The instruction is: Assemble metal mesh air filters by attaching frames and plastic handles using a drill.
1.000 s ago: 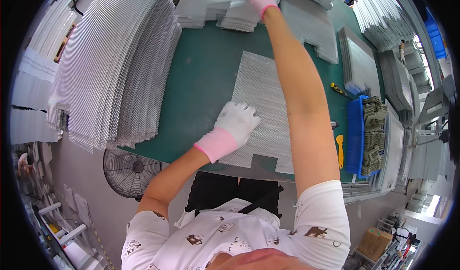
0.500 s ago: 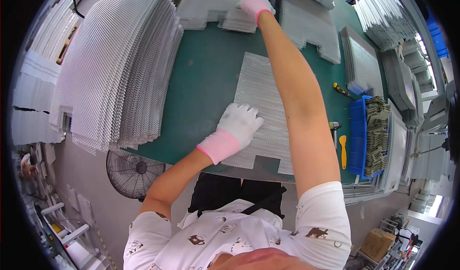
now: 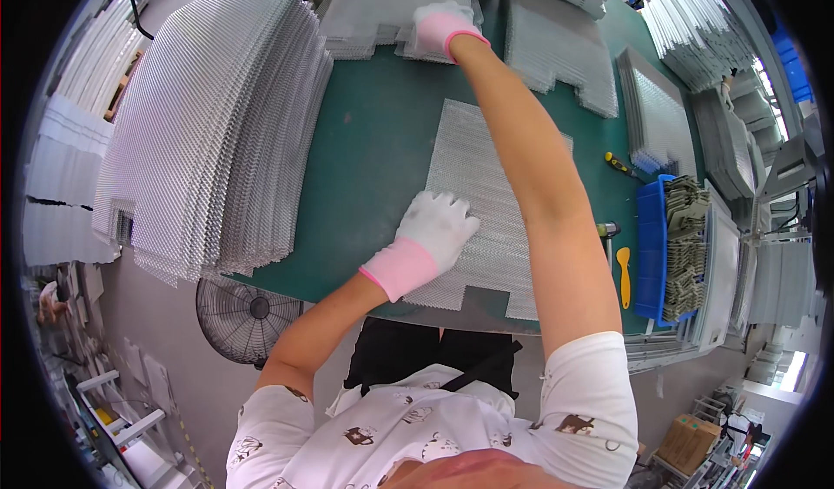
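Observation:
My left hand (image 3: pixel 436 231), in a white glove with a pink cuff, lies on a cut-out mesh sheet (image 3: pixel 491 220) on the green table in front of me. Its fingers are stretched out and it grips nothing. My right hand (image 3: pixel 446 27), gloved the same way, reaches far forward onto a stack of notched mesh sheets (image 3: pixel 373 11) at the table's far side. Those fingers look extended over the top of the stack, near its right edge; their tips are partly hard to make out. My right forearm covers part of the single sheet's right side.
A tall stack of mesh sheets (image 3: pixel 208 115) stands at the left. More stacked sheets (image 3: pixel 556 46) are at the far right. A blue bin (image 3: pixel 649 250) of metal parts, a yellow scraper (image 3: pixel 624 276), a screwdriver (image 3: pixel 619 164) and a hammer (image 3: pixel 608 228) lie rightward. A fan (image 3: pixel 252 315) stands below.
My right hand has shifted slightly left and nearer over the far stack. My left hand stays on the single sheet, and the view has moved a little.

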`<state>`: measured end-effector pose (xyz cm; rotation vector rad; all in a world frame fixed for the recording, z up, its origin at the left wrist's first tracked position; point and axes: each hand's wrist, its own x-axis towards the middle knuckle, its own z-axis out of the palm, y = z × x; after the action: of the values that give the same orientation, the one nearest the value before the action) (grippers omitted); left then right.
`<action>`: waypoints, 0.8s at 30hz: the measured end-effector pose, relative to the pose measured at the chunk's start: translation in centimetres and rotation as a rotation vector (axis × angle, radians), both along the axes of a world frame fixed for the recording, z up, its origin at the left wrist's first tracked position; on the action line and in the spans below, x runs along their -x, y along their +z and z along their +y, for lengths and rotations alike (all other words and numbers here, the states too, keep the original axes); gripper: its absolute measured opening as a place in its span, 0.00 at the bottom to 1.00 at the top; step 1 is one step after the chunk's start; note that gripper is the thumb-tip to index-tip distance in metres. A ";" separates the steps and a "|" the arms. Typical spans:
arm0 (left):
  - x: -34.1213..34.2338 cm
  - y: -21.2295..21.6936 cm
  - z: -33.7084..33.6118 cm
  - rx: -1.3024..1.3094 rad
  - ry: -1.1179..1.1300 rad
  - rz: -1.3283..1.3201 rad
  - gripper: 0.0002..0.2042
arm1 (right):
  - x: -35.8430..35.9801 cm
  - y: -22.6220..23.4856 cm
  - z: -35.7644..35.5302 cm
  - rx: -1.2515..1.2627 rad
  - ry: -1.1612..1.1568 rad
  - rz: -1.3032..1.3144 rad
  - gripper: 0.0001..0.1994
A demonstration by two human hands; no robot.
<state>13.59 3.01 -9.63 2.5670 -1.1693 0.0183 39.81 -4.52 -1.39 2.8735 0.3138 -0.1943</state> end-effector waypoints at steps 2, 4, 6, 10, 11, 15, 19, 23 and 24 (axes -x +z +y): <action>0.0 0.1 -0.1 0.011 -0.005 -0.024 0.09 | -1.9 0.9 -1.4 -0.222 -0.022 -0.100 0.19; -0.1 -0.3 0.3 0.001 0.024 -0.024 0.09 | -1.7 3.3 -1.1 -0.391 -0.027 -0.629 0.13; 0.1 0.0 -0.6 0.008 0.006 -0.042 0.09 | -1.6 6.5 -3.5 -0.415 -0.075 -1.149 0.09; -0.7 1.0 -1.2 0.020 0.027 -0.026 0.10 | -1.3 8.7 -9.3 -0.412 0.124 -1.721 0.07; -0.4 1.0 -0.9 0.080 0.022 -0.002 0.11 | 0.3 9.2 -9.5 -0.516 0.206 -1.645 0.06; 2.4 4.6 0.6 1.193 0.346 0.212 0.18 | 12.3 7.9 -10.3 -0.371 0.560 -1.725 0.11; 0.1 10.6 6.0 2.033 -0.171 1.370 0.57 | 25.9 4.8 -12.9 -0.136 0.370 -1.195 0.13; -3.9 4.1 10.7 1.646 -0.100 0.946 0.25 | 33.7 0.0 -16.1 -0.249 0.678 -1.110 0.08; -3.6 2.5 11.1 1.377 0.006 0.533 0.18 | 34.5 -0.8 -16.6 -0.245 0.633 -1.042 0.09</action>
<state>17.17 14.12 -7.15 1.2240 -0.5556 0.0945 5.32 -21.14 -2.15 2.4684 0.9923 1.4391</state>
